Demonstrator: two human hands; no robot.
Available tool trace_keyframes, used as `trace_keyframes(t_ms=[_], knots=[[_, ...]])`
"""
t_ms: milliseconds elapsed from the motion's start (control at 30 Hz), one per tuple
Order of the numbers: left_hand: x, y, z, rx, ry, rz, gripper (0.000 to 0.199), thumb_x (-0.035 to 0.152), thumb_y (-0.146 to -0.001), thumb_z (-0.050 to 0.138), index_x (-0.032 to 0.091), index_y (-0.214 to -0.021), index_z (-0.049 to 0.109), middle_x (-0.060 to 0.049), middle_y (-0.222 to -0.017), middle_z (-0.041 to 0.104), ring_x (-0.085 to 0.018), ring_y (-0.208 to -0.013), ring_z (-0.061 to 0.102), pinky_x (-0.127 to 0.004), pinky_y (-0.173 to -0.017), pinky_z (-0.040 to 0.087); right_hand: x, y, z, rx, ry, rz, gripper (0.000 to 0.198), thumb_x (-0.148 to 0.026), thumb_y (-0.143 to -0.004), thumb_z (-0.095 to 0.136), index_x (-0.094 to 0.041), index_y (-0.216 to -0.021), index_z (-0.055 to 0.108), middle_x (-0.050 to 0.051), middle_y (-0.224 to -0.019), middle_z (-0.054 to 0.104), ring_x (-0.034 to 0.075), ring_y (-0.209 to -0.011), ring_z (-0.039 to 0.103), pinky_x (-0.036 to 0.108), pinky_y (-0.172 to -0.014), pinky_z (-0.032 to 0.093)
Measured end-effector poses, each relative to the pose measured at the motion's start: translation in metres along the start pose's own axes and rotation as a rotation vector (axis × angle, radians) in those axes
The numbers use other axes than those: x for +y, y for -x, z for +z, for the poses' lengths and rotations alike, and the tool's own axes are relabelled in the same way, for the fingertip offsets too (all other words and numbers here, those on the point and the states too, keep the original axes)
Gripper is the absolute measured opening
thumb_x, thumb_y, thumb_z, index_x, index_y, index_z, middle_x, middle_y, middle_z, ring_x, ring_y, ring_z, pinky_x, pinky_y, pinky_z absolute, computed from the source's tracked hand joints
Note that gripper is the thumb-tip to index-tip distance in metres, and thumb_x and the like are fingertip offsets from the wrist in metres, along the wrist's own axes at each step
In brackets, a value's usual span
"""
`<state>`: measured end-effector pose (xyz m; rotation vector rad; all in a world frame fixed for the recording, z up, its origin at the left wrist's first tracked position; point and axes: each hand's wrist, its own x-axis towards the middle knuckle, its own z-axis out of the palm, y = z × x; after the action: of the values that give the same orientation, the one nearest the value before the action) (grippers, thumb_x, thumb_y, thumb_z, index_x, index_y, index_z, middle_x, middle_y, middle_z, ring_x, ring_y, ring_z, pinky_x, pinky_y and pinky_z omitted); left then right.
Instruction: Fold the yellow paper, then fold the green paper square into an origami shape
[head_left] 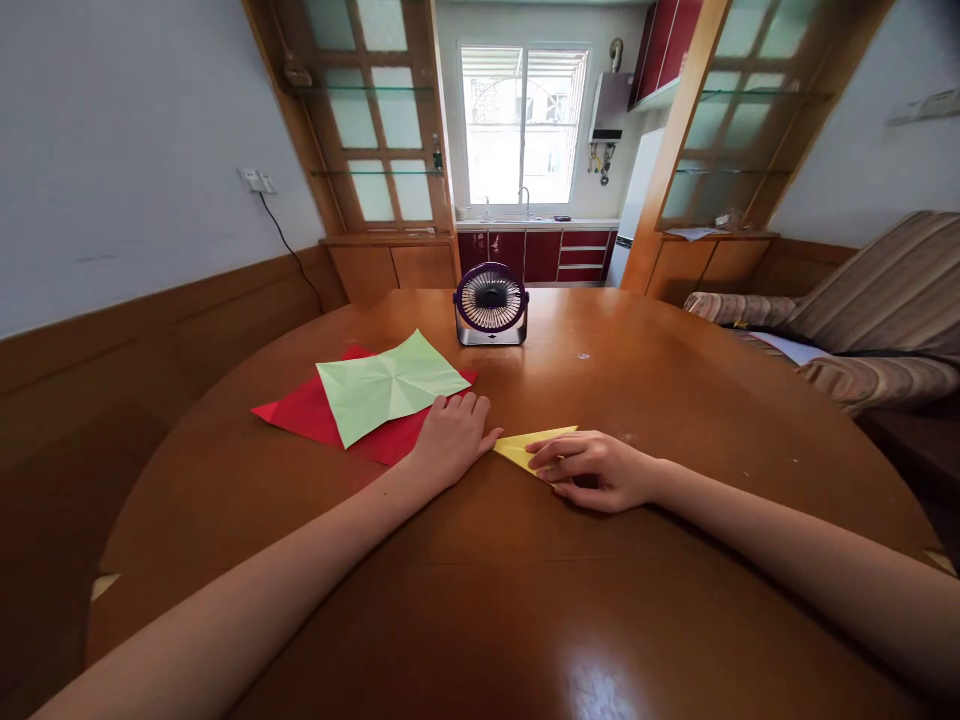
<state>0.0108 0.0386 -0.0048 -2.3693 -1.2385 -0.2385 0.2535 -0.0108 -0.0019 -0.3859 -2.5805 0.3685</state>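
Observation:
A folded yellow paper (517,447), thin and pointed, lies flat on the table between my hands. My right hand (604,470) rests over its right part, with bent fingers on top and the thumb by the lower edge; the palm side is partly hidden. At the paper's left tip, the thumb of my left hand (452,435) reaches out and touches it or lies right beside it. The other left fingers lie loosely curved over the edge of the red paper (300,410). On top of that red paper is a creased light green sheet (390,378).
A small purple fan (491,300) stands at the far side of the round wooden table (420,620). To the right is a striped armchair (877,300). Wooden cabinets (390,265) and a kitchen window (525,125) are beyond.

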Motion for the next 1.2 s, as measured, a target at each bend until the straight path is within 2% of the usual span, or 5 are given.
trace_keyframes(t_ms=[500, 733, 933, 1067, 1200], knots=[[-0.003, 0.002, -0.008, -0.034, -0.059, 0.003, 0.019, 0.025, -0.095, 0.048, 0.011, -0.103, 0.059, -0.016, -0.099, 0.061, -0.031, -0.094, 0.058, -0.04, -0.077, 0.036, -0.002, 0.0, -0.001, -0.008, -0.009, 0.007, 0.024, -0.015, -0.09, 0.053, -0.011, -0.108, 0.067, 0.015, -0.11, 0.068, 0.023, -0.121, 0.058, 0.039, -0.103, 0.05], [0.0, 0.004, -0.01, 0.056, 0.075, 0.105, 0.025, 0.01, -0.093, 0.039, 0.013, -0.108, 0.06, -0.014, -0.11, 0.062, -0.027, -0.102, 0.057, -0.04, -0.085, 0.041, -0.001, 0.0, -0.001, -0.013, 0.017, 0.002, 0.022, -0.013, -0.088, 0.054, -0.012, -0.106, 0.067, 0.014, -0.109, 0.067, 0.023, -0.122, 0.057, 0.038, -0.101, 0.051], [0.009, 0.021, -0.009, -0.106, 0.463, 0.343, 0.054, 0.042, -0.101, 0.035, 0.012, -0.146, 0.032, -0.015, -0.154, 0.031, -0.023, -0.143, 0.029, -0.041, -0.116, 0.024, -0.002, -0.002, -0.002, -0.009, 0.09, -0.02, 0.024, -0.015, -0.089, 0.052, -0.014, -0.107, 0.067, 0.014, -0.108, 0.067, 0.023, -0.117, 0.059, 0.04, -0.102, 0.049], [0.006, 0.028, -0.01, -0.268, 0.538, 0.419, 0.076, 0.058, -0.098, 0.032, 0.008, -0.153, 0.015, -0.018, -0.158, 0.011, -0.024, -0.148, 0.01, -0.04, -0.12, 0.016, -0.002, -0.002, -0.002, 0.0, 0.1, -0.031, 0.023, -0.016, -0.089, 0.051, -0.014, -0.106, 0.067, 0.015, -0.105, 0.067, 0.022, -0.111, 0.061, 0.039, -0.096, 0.051], [0.003, 0.029, -0.012, -0.264, 0.551, 0.436, 0.08, 0.06, -0.096, 0.036, 0.01, -0.153, 0.012, -0.017, -0.158, 0.008, -0.025, -0.147, 0.009, -0.041, -0.12, 0.015, -0.002, -0.001, -0.002, 0.015, 0.077, -0.043, 0.024, -0.016, -0.089, 0.051, -0.013, -0.108, 0.066, 0.015, -0.104, 0.067, 0.022, -0.108, 0.062, 0.038, -0.095, 0.052]])
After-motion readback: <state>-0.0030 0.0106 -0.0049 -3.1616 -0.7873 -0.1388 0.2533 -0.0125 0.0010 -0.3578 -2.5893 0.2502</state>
